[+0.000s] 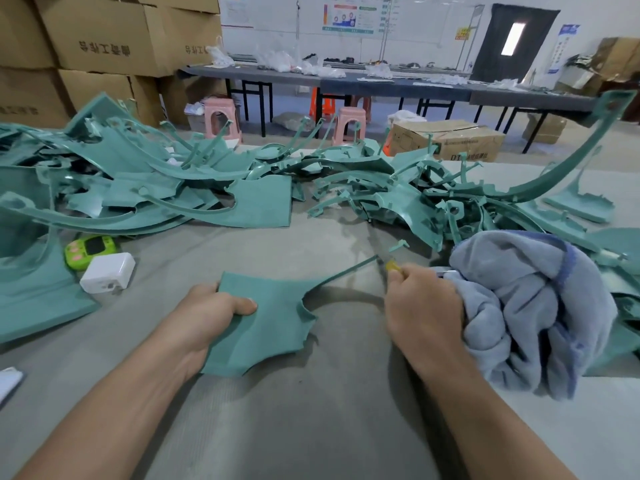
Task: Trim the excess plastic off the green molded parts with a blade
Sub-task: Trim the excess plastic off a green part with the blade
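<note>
My left hand [211,313] grips the near-left edge of a flat green molded part [270,317], thumb on top, holding it just above the grey table. A thin green strip runs from that part up and right toward my right hand [422,303]. My right hand is curled around a blade tool with a yellow tip [393,264], which sits at the end of the strip. A small green offcut [398,244] lies just beyond the blade.
Large heaps of green molded parts [145,188] and green sprue pieces [408,195] cover the far half of the grey table [311,427]. A blue-grey towel [540,306] bunches beside my right hand. A white charger [108,273] and green timer [90,250] lie at left.
</note>
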